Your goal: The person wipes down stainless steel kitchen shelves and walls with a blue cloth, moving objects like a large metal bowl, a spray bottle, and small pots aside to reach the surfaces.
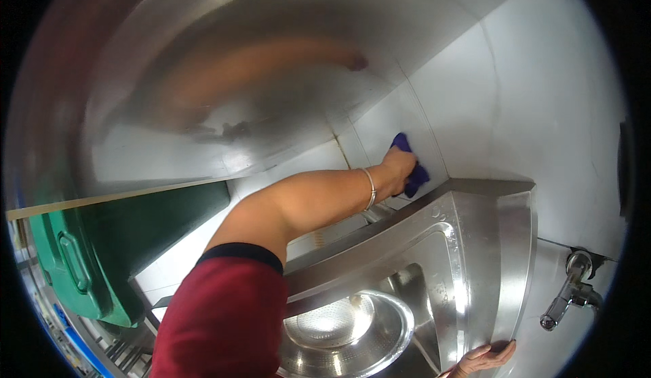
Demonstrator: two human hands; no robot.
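Note:
My left hand (399,169) is closed around a purple cloth (418,177) and presses it to the white tiled wall (379,129), just beyond the back edge of a stainless steel sink (478,246). The arm, with a bangle at the wrist and a red sleeve, reaches across from the lower left. At the bottom right my right hand (485,358) rests on the sink's outer rim, with its fingers over the edge and no object seen in it. Inside the sink stands a round perforated metal colander (330,322), partly hidden by the sleeve.
A large stainless steel surface (229,88) fills the upper left and mirrors the arm. A green plastic bin (76,276) stands under its edge at the left. A chrome tap (564,296) sticks out from the wall at the right. Metal racks (122,352) show at the lower left.

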